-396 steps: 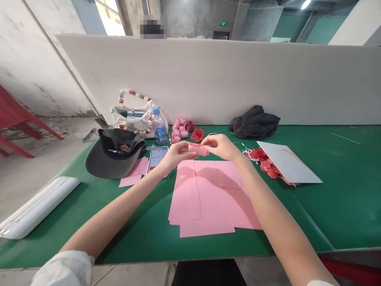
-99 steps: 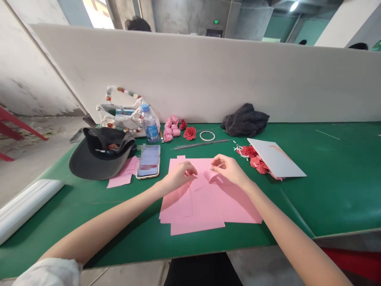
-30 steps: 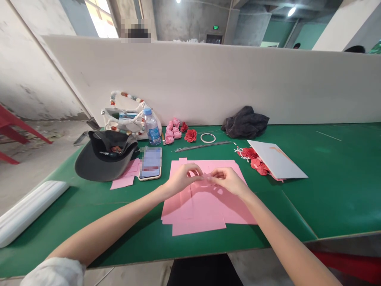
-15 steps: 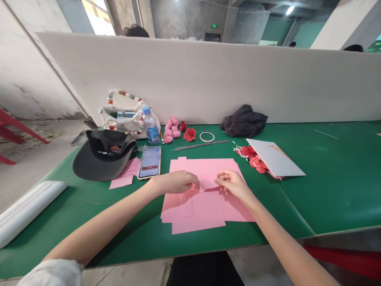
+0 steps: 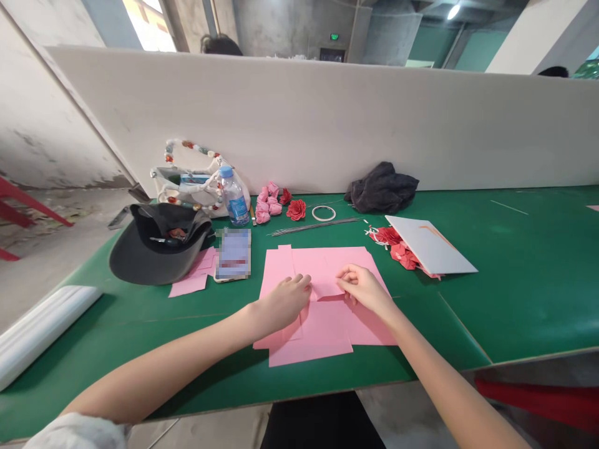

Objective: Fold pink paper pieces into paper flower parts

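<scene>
Pink paper sheets (image 5: 309,352) are spread nearest, overlapped on the green tabletop (image 5: 524,293), w/ near edges left uneven. On top of them, b/w both hands, a small pink slip (image 5: 326,287) is laid, its near edge slightly raised & a shadow cast underneath. Its R end is pinched by thumb & forefinger of the R hand (image 5: 365,290), tips brought nearly together. By its L end the L hand (image 5: 285,304) is set low, fingers curled in; tips are partly hidden, so whether any paper is gripped there can't be told.

Risks, as judged: if the R end is pulled while the L end is pinned, the slip could be torn or creased off-line; if the L hand is dragged, loose sheets below could be shifted; & since everything there is the same pink, a wrong edge could be caught up too.

Farther off, a dark cap (image 5: 154,249) & phone (image 5: 233,254) are placed to the L, thin wires (image 5: 313,227) & a white ring (image 5: 324,220) beyond the paper; to the R, red blooms (image 5: 403,254) are part-covered by a white board (image 5: 430,246). At the back, bottle (image 5: 236,202), pink flowers (image 5: 267,204) & dark cloth (image 5: 381,190) are backed by a pale partition (image 5: 299,118)
</scene>
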A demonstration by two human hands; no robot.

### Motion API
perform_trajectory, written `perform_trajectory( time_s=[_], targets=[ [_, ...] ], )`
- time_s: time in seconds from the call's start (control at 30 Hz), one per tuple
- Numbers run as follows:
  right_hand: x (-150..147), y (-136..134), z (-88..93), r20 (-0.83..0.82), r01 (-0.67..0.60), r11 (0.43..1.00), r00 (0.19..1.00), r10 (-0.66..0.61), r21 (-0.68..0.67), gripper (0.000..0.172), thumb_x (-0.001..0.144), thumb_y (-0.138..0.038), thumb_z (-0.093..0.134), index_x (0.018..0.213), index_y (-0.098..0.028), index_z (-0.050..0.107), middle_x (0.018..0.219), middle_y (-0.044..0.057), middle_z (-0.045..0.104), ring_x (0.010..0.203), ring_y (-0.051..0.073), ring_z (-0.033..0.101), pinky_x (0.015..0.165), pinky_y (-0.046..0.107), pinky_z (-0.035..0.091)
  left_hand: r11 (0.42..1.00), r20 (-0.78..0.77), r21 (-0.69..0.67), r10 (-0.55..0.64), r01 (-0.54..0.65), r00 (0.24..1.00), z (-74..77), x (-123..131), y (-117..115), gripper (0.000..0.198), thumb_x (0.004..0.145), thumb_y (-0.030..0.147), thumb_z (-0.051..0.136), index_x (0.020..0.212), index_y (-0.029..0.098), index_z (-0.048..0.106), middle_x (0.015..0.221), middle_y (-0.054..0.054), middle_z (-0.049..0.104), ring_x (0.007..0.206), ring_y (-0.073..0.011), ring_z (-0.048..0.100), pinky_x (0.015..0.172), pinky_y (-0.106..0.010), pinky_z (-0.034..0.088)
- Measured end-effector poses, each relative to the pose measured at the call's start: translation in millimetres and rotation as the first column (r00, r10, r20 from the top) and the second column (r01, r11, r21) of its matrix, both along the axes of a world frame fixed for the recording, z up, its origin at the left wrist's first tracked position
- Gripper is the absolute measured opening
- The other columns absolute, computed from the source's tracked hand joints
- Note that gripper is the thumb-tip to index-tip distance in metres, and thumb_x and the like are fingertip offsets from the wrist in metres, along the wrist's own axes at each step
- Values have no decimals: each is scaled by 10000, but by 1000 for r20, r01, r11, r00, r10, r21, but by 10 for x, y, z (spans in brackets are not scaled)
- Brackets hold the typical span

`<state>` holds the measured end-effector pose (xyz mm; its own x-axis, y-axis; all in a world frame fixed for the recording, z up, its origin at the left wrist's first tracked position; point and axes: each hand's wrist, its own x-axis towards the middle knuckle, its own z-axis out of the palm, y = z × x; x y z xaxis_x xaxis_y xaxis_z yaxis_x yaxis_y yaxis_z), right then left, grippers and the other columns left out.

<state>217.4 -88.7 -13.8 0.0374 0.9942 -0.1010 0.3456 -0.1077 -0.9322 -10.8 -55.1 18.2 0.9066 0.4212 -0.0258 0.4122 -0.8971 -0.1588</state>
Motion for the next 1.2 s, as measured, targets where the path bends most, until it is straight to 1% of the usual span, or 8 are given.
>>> perform_trajectory(
  time_s=[0.4, 0.6, 0.77, 0.87, 0.93, 1.03, 1.13, 1.2],
  targets=[
    [-136, -221, 74, 96, 62, 987, 992, -77, 148, 181, 768, -188, 512, 932, -187, 586, 625, -29, 570, 658, 161, 596, 685, 294, 460, 996, -102, 82, -11, 20, 995, 82, 18, -95, 216, 810, -2, 496, 862, 128, 661, 976, -106, 557, 901, -231, 528, 646, -328, 415],
    [39, -404, 89, 131, 143, 969, 977, -171, 199, 193, 833, -306, 533, 974, -192, 600, 638, -24, 531, 616, 154, 546, 626, 280, 417, 999, -62, 41, -13, 16, 998, 79, -9, -64, 282, 805, -32, 471, 963, 135, 635, 989, -102, 559, 899, -218, 538, 648, -312, 410],
    [240, -283, 55, 119, 211, 947, 962, -245, 242, 261, 851, -396, 545, 1015, -196, 579, 641, -22, 550, 549, 141, 497, 559, 267, 378, 1000, -18, 4, 2, -2, 1000, 58, -26, -54, 285, 781, -57, 457, 897, 140, 627, 937, -101, 559, 874, -220, 535, 655, -307, 406],
    [305, -186, 15, 239, 206, 949, 935, -263, 240, 255, 854, -387, 538, 1017, -194, 574, 669, -6, 591, 613, 165, 552, 617, 282, 410, 983, 111, -164, 96, -77, 989, -1, -23, 21, 195, 828, 20, 483, 880, 158, 612, 924, -91, 549, 881, -217, 541, 696, -301, 414],
    [316, -166, 7, 376, 204, 949, 882, -285, 240, 254, 865, -388, 523, 1019, -192, 577, 751, 25, 629, 714, 194, 600, 671, 299, 429, 908, 203, -389, 247, -153, 947, -44, -16, 127, 69, 848, 148, 562, 898, 172, 602, 931, -73, 539, 860, -202, 554, 707, -292, 425],
    [273, -191, 57, 585, 237, 935, 731, -351, 264, 268, 893, -405, 483, 1026, -200, 594, 915, 69, 625, 784, 215, 617, 658, 310, 428, 706, 216, -683, 438, -185, 873, -88, -6, 309, 351, 687, 305, 762, 953, 185, 567, 903, -37, 544, 771, -184, 559, 660, -280, 435],
    [142, -212, 165, 653, 248, 916, 645, -398, 315, 273, 913, -397, 453, 1030, -206, 608, 1021, 92, 592, 762, 207, 613, 618, 310, 422, 584, 216, -798, 508, -148, 834, -96, -5, 409, 470, 578, 321, 816, 928, 195, 528, 821, -4, 559, 747, -178, 553, 629, -266, 419],
    [-3, -202, 230, 597, 204, 904, 692, -405, 376, 255, 911, -372, 468, 1031, -200, 613, 1089, 107, 586, 772, 197, 610, 662, 320, 449, 568, 230, -813, 514, -127, 826, -89, -2, 414, 484, 573, 306, 809, 949, 200, 524, 773, 16, 560, 715, -168, 542, 612, -258, 398]
  ],
)
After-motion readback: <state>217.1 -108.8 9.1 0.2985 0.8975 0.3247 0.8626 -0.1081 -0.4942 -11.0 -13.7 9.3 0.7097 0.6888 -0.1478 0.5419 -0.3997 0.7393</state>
